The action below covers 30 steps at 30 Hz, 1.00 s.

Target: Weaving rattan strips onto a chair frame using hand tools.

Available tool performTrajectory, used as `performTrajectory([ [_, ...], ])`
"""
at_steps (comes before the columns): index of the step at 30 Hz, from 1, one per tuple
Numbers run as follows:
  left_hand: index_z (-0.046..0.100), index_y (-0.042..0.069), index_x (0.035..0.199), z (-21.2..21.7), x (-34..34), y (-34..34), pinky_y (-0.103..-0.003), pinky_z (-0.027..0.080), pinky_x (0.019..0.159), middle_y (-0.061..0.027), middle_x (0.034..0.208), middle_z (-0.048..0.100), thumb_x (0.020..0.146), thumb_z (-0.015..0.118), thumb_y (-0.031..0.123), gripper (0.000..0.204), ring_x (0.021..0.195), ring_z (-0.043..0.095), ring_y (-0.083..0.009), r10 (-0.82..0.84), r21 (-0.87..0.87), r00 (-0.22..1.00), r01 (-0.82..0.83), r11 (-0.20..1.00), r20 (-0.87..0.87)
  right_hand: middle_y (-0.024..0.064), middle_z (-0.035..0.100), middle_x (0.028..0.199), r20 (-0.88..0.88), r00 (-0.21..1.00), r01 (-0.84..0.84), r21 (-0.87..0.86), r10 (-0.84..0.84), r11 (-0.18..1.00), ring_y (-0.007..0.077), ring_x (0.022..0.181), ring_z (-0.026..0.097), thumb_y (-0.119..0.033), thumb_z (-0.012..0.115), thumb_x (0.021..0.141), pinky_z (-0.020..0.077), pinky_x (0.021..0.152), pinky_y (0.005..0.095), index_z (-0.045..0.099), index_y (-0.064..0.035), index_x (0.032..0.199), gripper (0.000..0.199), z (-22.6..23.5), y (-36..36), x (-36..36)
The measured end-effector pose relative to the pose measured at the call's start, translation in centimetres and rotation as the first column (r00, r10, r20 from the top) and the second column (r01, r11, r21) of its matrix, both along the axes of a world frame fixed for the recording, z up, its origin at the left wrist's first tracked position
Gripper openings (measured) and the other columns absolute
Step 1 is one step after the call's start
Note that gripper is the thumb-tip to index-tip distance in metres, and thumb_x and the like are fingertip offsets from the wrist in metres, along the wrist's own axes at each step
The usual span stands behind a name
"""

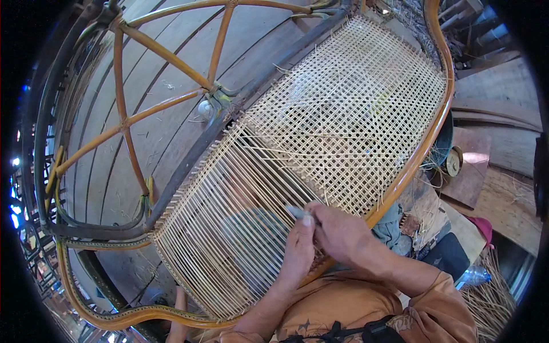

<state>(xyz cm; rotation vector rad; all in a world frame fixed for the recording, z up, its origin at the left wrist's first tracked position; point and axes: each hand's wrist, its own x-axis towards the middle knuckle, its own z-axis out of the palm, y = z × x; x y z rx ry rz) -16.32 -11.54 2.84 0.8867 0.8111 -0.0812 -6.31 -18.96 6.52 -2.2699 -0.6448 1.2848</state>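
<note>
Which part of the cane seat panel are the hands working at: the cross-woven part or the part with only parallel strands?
The parallel-strand part; the hands sit at its near edge, beside the cross-woven part.

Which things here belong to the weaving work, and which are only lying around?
In the work:
- cane seat, half woven
- chair frame
- left hand on the strands
- right hand, holding a small grey tool

Lying about:
- plastic bottle
- straw pile
- round tin
- red cloth
</note>
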Motion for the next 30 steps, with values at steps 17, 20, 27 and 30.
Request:
performTrajectory([
  [17, 0.037, 0.006, 0.134, -1.6, 2.3, 1.6, -0.040, 0.050, 0.079, -0.0242, 0.109, 0.059, 0.091, 0.050, 0.015, 0.046, 0.092, 0.063, -0.0373, -0.433, 0.530, 0.866, 0.496, 0.688, -0.248, 0.0150, 0.064, 0.086, 0.295, 0.872, -0.316, -0.274, 0.392, 0.908, 0.0300, 0.078, 0.066, -0.017, 0.057, 0.083, 0.0517, 0.066, 0.0388, 0.059, -0.0053, 0.093, 0.015, -3.5, 0.6, 4.5],
  [20, 0.037, 0.008, 0.135, -2.3, 2.8, 1.6, -0.042, 0.051, 0.072, -0.0232, 0.100, 0.062, 0.091, 0.050, 0.015, 0.046, 0.081, 0.064, -0.0371, -0.418, 0.614, 0.880, 0.462, 0.640, -0.227, 0.0137, 0.064, 0.087, 0.421, 0.809, -0.364, -0.191, 0.411, 0.912, 0.0280, 0.077, 0.067, -0.016, 0.059, 0.079, 0.0516, 0.065, 0.0367, 0.060, -0.0056, 0.091, 0.015, -3.2, 0.3, 4.7],
  [27, 0.025, 0.003, 0.139, -2.6, 3.6, 1.0, -0.048, 0.050, 0.062, -0.0256, 0.079, 0.063, 0.091, 0.045, 0.016, 0.053, 0.069, 0.062, -0.0420, -0.456, 0.682, 0.825, 0.545, 0.488, -0.333, 0.0113, 0.061, 0.078, 0.336, 0.773, -0.488, -0.226, 0.537, 0.843, 0.0267, 0.080, 0.063, -0.015, 0.055, 0.079, 0.0482, 0.072, 0.0372, 0.055, -0.0047, 0.086, 0.013, -2.5, 1.6, 5.9],
  [30, 0.024, -0.004, 0.137, -2.5, 4.0, 0.7, -0.049, 0.050, 0.060, -0.0268, 0.076, 0.062, 0.091, 0.044, 0.019, 0.055, 0.067, 0.062, -0.0423, -0.464, 0.670, 0.816, 0.560, 0.487, -0.344, 0.0132, 0.062, 0.081, 0.270, 0.784, -0.506, -0.242, 0.559, 0.828, 0.0284, 0.080, 0.064, -0.015, 0.054, 0.080, 0.0487, 0.072, 0.0384, 0.055, -0.0044, 0.087, 0.013, -2.8, 1.4, 6.2],
])
